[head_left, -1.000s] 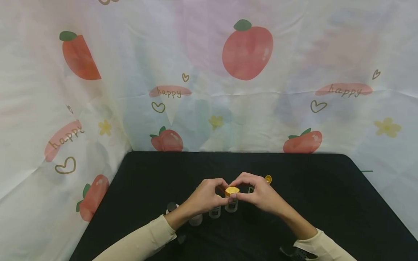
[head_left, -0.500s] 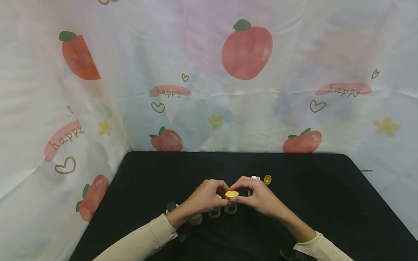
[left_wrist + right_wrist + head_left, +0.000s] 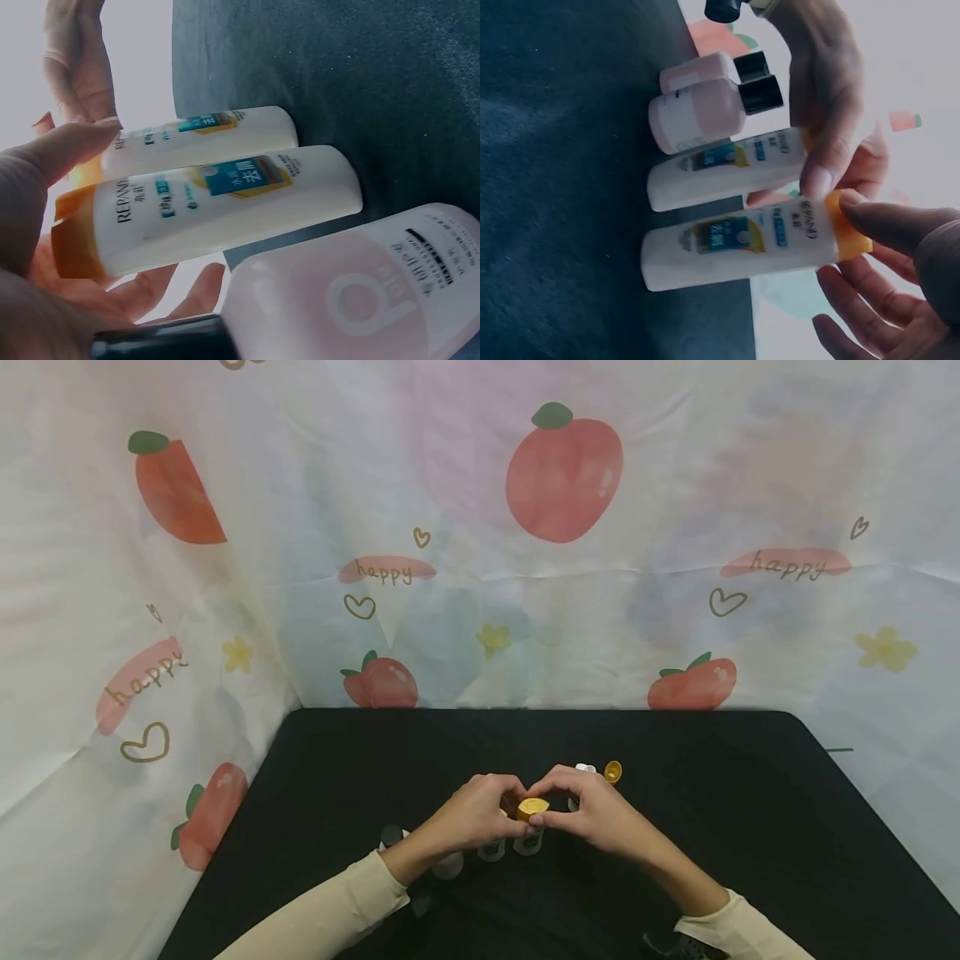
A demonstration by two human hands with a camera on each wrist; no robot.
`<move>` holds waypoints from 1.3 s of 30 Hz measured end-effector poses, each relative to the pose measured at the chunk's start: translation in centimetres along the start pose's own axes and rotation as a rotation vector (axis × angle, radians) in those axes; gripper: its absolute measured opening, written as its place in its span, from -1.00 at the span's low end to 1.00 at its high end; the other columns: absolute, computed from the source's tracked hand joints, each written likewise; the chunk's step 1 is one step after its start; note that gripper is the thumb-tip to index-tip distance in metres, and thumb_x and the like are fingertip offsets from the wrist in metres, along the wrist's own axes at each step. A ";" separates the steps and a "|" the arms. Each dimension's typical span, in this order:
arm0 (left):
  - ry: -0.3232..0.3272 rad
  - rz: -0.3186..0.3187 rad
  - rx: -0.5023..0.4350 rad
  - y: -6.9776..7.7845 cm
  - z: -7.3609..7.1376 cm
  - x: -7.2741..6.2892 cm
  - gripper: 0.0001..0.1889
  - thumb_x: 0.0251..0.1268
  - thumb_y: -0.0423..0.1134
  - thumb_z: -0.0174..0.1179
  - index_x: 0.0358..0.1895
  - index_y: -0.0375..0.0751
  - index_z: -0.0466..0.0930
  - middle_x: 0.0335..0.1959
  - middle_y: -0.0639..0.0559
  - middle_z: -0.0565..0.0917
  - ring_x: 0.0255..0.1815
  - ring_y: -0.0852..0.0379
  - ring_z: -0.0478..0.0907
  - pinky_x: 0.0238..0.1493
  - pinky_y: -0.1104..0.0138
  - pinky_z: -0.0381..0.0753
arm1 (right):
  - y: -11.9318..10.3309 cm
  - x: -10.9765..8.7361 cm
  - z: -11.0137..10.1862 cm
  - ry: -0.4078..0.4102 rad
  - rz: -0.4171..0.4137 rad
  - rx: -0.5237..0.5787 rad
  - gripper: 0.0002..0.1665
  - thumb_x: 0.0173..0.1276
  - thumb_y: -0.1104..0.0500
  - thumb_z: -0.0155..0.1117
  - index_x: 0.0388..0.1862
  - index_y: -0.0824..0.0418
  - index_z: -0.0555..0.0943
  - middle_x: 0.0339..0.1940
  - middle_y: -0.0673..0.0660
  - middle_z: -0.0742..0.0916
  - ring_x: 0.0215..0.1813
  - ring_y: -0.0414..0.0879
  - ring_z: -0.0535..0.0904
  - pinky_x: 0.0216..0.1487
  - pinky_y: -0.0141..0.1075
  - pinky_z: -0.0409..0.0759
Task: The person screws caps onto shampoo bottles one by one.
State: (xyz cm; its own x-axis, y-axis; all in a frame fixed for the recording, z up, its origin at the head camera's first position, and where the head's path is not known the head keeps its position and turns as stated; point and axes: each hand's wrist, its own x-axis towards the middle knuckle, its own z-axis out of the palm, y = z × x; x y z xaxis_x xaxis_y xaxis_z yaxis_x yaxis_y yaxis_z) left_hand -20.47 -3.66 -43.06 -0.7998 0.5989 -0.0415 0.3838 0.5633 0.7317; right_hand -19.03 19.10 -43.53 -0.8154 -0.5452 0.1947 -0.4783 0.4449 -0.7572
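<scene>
My left hand (image 3: 474,814) and right hand (image 3: 603,814) meet at the yellow cap (image 3: 533,808) of a white shampoo bottle (image 3: 735,246) standing on the black table. In the right wrist view, my right thumb presses the cap's side, its fingers curling behind. My left thumb (image 3: 823,176) lies at the bottle's shoulder, just below the cap, with fingers on the far side. Right beside it stands a second, matching shampoo bottle (image 3: 232,201) with an orange cap (image 3: 79,232), under my left hand. The held bottle's lower part shows below my fingers in the head view.
Left of these, pink bottles (image 3: 701,116) with black caps (image 3: 761,94) stand in a row. Beyond my right hand are a round gold piece (image 3: 613,772) and a white top (image 3: 586,767). A patterned cloth (image 3: 465,510) hangs behind the table (image 3: 712,793).
The yellow cap between my hands has moved slightly down and nearer to me. The white top behind my right hand has come into view. Both hands keep their hold.
</scene>
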 end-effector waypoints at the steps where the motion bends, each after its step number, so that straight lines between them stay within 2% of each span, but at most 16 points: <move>1: -0.011 0.000 0.003 0.1 -0.1 0.0 -0.70 0.19 -0.13 0.51 -0.07 -0.10 0.69 -0.27 0.21 0.69 -0.30 0.36 0.61 -0.27 0.48 0.61 | 0.0 0.0 -0.2 -0.006 0.001 -0.002 -0.68 0.35 -0.05 0.44 0.06 -0.09 0.71 -0.06 -0.18 0.71 -0.05 -0.17 0.62 -0.06 -0.26 0.62; 4: -0.049 0.000 -0.009 0.3 -0.3 -0.1 -0.66 0.20 -0.09 0.50 -0.02 -0.10 0.66 -0.23 0.21 0.69 -0.28 0.37 0.61 -0.24 0.47 0.61 | -0.2 -0.2 -0.9 -0.001 -0.013 0.011 -0.68 0.35 0.01 0.44 0.07 -0.05 0.69 -0.04 -0.12 0.70 -0.06 -0.10 0.66 -0.05 -0.22 0.65; 8: -0.088 -0.002 -0.040 0.7 -0.8 0.0 -0.60 0.22 -0.02 0.47 0.04 -0.09 0.63 -0.15 0.22 0.68 -0.21 0.37 0.61 -0.13 0.44 0.63 | -0.5 -0.3 -2.1 0.057 -0.041 0.027 -0.72 0.36 0.08 0.44 0.04 -0.05 0.69 -0.06 -0.06 0.71 -0.03 -0.08 0.71 0.02 -0.16 0.70; 12: -0.121 0.022 -0.032 1.2 -1.3 0.2 -0.51 0.27 0.08 0.41 0.15 -0.10 0.58 -0.04 0.20 0.66 -0.08 0.34 0.60 -0.01 0.41 0.62 | -0.3 -0.4 -3.5 0.127 -0.030 -0.008 -0.74 0.38 0.11 0.43 0.02 -0.11 0.68 -0.08 -0.06 0.73 0.01 -0.15 0.71 0.03 -0.20 0.70; 16: -0.147 0.047 -0.019 1.9 -1.7 0.7 -0.45 0.29 0.11 0.38 0.22 -0.09 0.55 0.05 0.12 0.65 -0.01 0.30 0.59 0.04 0.39 0.61 | 0.2 -0.7 -4.8 0.158 0.001 -0.023 -0.73 0.40 0.19 0.40 0.04 -0.06 0.69 -0.07 -0.03 0.74 0.01 -0.15 0.71 0.03 -0.28 0.69; 21: -0.156 0.034 -0.009 2.8 -2.1 1.2 -0.44 0.28 0.13 0.38 0.25 -0.03 0.53 0.10 0.11 0.63 0.08 0.22 0.61 0.03 0.38 0.62 | 0.9 -0.9 -5.8 0.191 0.031 -0.024 -0.72 0.40 0.23 0.39 0.05 0.01 0.69 -0.04 -0.02 0.74 0.02 -0.13 0.72 -0.03 -0.31 0.70; 26: -0.148 0.020 0.004 3.6 -2.3 1.9 -0.43 0.28 0.12 0.39 0.27 -0.02 0.51 0.16 0.11 0.61 0.16 0.15 0.60 0.07 0.37 0.62 | 1.6 -1.1 -6.5 0.229 0.069 -0.024 -0.70 0.38 0.28 0.40 0.06 0.09 0.68 -0.01 0.09 0.76 0.01 0.04 0.74 -0.14 -0.30 0.72; 32: -0.156 0.042 0.036 4.0 -2.4 3.2 -0.33 0.29 0.07 0.39 0.39 -0.10 0.43 0.25 0.00 0.59 0.21 0.06 0.60 0.12 0.36 0.61 | 2.7 -1.3 -7.0 0.274 0.122 -0.053 -0.69 0.36 0.28 0.42 0.07 0.16 0.68 0.03 0.14 0.77 0.04 0.10 0.74 -0.11 -0.40 0.69; 39: -0.180 0.032 0.037 4.3 -2.1 4.3 -0.28 0.27 0.02 0.43 0.43 -0.12 0.38 0.31 -0.03 0.55 0.24 0.03 0.58 0.16 0.35 0.59 | 4.1 -1.8 -7.6 0.270 0.165 -0.081 -0.66 0.36 0.26 0.43 0.10 0.18 0.67 0.04 0.18 0.77 0.06 0.15 0.73 -0.04 -0.34 0.69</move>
State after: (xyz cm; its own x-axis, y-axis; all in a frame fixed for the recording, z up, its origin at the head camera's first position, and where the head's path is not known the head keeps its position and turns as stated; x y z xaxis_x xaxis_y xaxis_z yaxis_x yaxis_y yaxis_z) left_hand -23.23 0.18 -38.63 -0.6926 0.7071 -0.1424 0.4268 0.5609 0.7094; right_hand -21.97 27.35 -42.23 -0.9359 -0.2579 0.2399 -0.3481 0.5728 -0.7422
